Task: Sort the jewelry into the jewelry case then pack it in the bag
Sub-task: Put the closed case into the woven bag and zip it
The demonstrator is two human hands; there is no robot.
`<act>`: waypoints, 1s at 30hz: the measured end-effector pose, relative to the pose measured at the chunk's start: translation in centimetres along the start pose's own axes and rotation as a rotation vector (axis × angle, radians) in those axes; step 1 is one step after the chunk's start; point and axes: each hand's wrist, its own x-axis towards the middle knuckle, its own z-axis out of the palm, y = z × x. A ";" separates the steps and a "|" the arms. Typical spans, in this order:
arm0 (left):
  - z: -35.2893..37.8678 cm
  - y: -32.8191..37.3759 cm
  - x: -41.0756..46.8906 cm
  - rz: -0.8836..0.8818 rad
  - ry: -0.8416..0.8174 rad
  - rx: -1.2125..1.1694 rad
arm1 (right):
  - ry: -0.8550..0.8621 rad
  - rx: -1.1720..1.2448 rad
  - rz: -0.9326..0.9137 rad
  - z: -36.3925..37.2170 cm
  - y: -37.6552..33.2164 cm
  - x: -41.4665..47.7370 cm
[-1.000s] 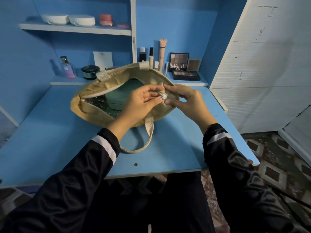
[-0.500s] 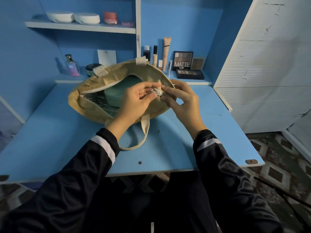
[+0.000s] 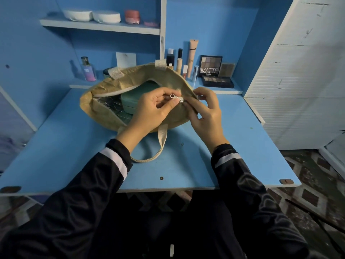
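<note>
Hands meet at a tan bag (image 3: 134, 75) lying on our blue table (image 3: 233, 156). The bag's mouth gapes on the left, and the green case (image 3: 138, 99) sits inside against silver lining (image 3: 108, 104). Our left hand (image 3: 149, 113) pinches the silver zip pull (image 3: 176, 97) between thumb and forefinger. Just beside it, our right hand (image 3: 207, 113) has its fingers curled, pinching the bag's edge by the zip. One handle (image 3: 162, 143) loops toward us on the table. Cosmetics (image 3: 192, 58) stand on the shelf (image 3: 220, 90) behind.
</note>
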 end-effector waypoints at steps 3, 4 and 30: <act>-0.1 -0.3 -0.3 -0.014 0.021 0.045 | -0.041 -0.021 -0.039 0.1 0.2 0.1; -0.1 -0.5 -0.3 -0.021 0.032 0.056 | -0.054 -0.018 -0.040 0.0 0.2 0.2; 0.2 -1.5 0.1 -0.202 0.062 -0.142 | -0.201 0.148 0.127 -0.5 0.4 1.3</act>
